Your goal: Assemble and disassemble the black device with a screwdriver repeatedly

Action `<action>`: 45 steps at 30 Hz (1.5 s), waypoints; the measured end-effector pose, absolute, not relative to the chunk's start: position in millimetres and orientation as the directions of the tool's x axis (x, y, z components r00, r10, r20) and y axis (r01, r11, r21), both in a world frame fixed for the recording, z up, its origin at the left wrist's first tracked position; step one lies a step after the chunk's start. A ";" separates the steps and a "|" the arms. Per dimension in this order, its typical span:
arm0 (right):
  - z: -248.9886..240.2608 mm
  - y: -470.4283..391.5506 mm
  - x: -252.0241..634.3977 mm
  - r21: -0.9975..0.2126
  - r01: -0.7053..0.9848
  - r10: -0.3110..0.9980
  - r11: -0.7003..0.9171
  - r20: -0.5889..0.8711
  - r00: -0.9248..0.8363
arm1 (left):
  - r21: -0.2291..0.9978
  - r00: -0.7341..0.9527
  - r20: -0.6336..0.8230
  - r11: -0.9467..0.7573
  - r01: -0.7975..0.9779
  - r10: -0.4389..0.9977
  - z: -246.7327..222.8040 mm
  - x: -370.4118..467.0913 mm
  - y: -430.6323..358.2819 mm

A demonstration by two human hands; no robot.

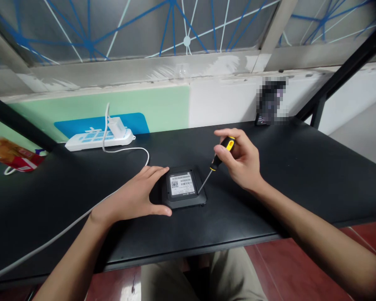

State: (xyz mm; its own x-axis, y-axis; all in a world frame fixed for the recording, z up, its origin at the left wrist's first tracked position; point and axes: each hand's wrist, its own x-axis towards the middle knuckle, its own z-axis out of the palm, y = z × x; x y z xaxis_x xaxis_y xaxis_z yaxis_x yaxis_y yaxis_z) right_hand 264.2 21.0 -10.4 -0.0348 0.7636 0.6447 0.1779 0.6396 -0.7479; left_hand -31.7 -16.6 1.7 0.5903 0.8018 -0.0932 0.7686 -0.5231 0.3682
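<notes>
A flat, square black electronic device (188,204) lies on the dark table, its white printed label (182,184) facing up. My left hand (141,192) spans the device's left side, fingers at the far edge and thumb at the near edge, bracing it. In my right hand (242,161), closed around the handle, is a black-and-yellow screwdriver (217,161). It leans down to the left, and its tip meets the device near the right corner of the label. Whether the tip sits in a screw is too small to tell.
A white power strip (81,143) with a plugged-in charger (117,126) stands at the back left. Its white cable (65,230) runs under my left wrist. A red-orange packet (14,154) lies far left. A partly pixelated dark object (266,104) leans against the back wall.
</notes>
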 end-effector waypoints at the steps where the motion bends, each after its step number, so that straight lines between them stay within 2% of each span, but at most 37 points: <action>1: -10.4 21.1 264.2 -0.724 0.199 0.742 0.660 0.669 -0.028 | 0.370 0.589 -0.090 -0.522 0.768 0.803 1.7 -31.8 -16.7; 3: -11.2 21.3 264.6 -0.713 0.190 0.731 0.675 0.681 -0.040 | 0.374 0.588 -0.089 -0.520 0.768 0.804 2.0 -32.1 -17.0; 9: -15.7 21.3 266.5 -0.808 0.006 0.800 0.589 0.582 -0.145 | 0.386 0.588 -0.077 -0.519 0.762 0.805 1.9 -32.1 -17.3; 15: -12.6 20.0 262.7 -0.795 0.105 0.802 0.597 0.588 -0.103 | 0.382 0.590 -0.083 -0.521 0.763 0.803 2.0 -32.5 -16.9; 20: -9.2 19.3 262.9 -0.691 0.243 0.720 0.681 0.693 -0.044 | 0.384 0.587 -0.096 -0.514 0.767 0.804 3.1 -31.5 -17.6; 29: -12.8 21.3 266.1 -0.778 0.013 0.771 0.628 0.621 -0.141 | 0.378 0.589 -0.092 -0.519 0.766 0.803 1.4 -33.6 -17.4; 36: -17.1 22.9 262.9 -0.800 0.109 0.807 0.590 0.589 -0.044 | 0.379 0.588 -0.095 -0.518 0.767 0.803 0.8 -33.1 -17.1; 42: -14.1 22.0 264.8 -0.820 0.075 0.821 0.567 0.554 -0.140 | 0.369 0.588 -0.103 -0.518 0.772 0.802 0.1 -31.8 -16.6; 45: -10.4 22.5 265.7 -0.823 0.081 0.826 0.562 0.555 -0.093 | 0.372 0.590 -0.095 -0.521 0.768 0.802 -1.6 -32.7 -16.2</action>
